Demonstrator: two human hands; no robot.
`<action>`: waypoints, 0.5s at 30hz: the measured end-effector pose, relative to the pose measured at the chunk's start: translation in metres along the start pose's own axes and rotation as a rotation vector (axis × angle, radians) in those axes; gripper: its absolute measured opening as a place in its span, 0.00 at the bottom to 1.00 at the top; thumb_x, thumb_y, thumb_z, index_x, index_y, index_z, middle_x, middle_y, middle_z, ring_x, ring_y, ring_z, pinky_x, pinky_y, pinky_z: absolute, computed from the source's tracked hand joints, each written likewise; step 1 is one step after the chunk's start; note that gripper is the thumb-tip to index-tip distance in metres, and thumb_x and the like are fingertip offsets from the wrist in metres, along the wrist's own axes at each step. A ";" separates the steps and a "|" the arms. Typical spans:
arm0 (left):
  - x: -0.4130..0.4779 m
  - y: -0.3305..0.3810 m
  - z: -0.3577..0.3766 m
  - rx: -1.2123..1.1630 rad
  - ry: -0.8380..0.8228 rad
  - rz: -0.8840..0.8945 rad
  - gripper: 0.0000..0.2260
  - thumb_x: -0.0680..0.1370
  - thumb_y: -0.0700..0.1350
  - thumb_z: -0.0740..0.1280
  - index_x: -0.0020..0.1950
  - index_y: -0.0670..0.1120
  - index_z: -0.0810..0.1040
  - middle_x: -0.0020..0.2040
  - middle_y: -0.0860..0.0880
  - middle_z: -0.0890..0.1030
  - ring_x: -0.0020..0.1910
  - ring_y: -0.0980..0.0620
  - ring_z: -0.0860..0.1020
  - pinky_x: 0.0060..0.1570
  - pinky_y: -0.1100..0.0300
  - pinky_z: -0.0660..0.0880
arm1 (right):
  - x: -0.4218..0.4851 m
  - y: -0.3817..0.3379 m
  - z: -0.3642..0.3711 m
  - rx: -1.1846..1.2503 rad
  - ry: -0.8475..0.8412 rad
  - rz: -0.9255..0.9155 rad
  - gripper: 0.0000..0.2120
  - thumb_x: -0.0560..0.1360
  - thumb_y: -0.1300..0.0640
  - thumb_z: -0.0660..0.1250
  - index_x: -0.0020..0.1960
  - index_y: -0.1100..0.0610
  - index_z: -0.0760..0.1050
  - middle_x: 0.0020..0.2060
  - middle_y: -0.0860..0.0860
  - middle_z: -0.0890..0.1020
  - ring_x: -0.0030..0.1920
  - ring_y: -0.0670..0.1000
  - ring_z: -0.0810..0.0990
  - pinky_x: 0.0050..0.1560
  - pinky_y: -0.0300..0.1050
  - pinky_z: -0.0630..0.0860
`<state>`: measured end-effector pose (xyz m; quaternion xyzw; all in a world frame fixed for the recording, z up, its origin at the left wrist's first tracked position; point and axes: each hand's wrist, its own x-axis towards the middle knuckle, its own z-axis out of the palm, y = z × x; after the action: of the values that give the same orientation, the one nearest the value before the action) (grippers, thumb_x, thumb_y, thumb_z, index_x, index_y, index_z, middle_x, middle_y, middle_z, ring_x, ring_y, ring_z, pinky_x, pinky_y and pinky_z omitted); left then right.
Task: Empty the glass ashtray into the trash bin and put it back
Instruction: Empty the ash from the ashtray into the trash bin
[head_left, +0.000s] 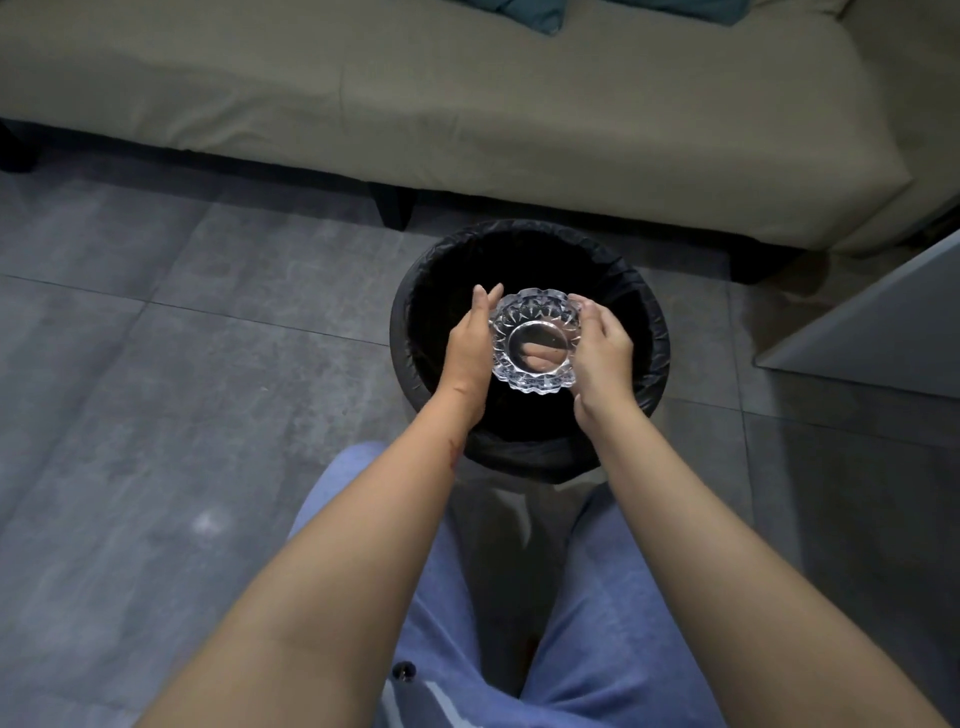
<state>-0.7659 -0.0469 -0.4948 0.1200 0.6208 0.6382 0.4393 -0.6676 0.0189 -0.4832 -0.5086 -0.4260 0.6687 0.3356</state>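
Note:
A clear cut-glass ashtray (535, 340) with a scalloped rim hangs over the open mouth of a round black trash bin (657, 332) lined with a black bag. My left hand (470, 345) presses flat against the ashtray's left side, fingers straight. On the ashtray's right side my right hand (602, 348) curls around the rim, and fingers show through the glass base. Its flat base faces me, so it looks turned over or tilted. The bin's inside is dark and its contents are hidden.
The bin stands on grey floor tiles just in front of a beige sofa (467, 119) with dark legs. A grey cabinet or table edge (883, 322) juts in at the right. My legs in blue trousers (587, 623) are below the bin.

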 end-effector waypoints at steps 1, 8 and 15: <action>0.001 -0.001 0.002 -0.082 0.019 -0.024 0.24 0.83 0.60 0.52 0.69 0.48 0.76 0.64 0.45 0.81 0.64 0.47 0.79 0.69 0.48 0.72 | -0.001 0.001 0.003 0.001 -0.007 0.000 0.16 0.86 0.53 0.55 0.64 0.60 0.76 0.52 0.56 0.84 0.30 0.53 0.87 0.30 0.46 0.84; 0.007 -0.006 0.012 -0.194 0.169 -0.039 0.23 0.84 0.57 0.52 0.63 0.45 0.80 0.57 0.44 0.85 0.58 0.46 0.83 0.63 0.49 0.78 | 0.005 0.008 0.010 -0.035 -0.011 -0.026 0.19 0.86 0.52 0.53 0.69 0.59 0.74 0.60 0.55 0.82 0.51 0.52 0.85 0.43 0.43 0.85; -0.034 0.059 0.035 -0.142 0.235 -0.107 0.22 0.85 0.54 0.53 0.65 0.43 0.79 0.58 0.45 0.84 0.58 0.50 0.82 0.57 0.58 0.78 | -0.029 -0.056 0.008 0.009 0.033 0.051 0.16 0.85 0.56 0.55 0.66 0.58 0.78 0.67 0.55 0.79 0.69 0.54 0.78 0.61 0.46 0.78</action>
<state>-0.7453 -0.0379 -0.4215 -0.0203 0.6267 0.6660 0.4041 -0.6671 0.0149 -0.4195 -0.5289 -0.4044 0.6703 0.3278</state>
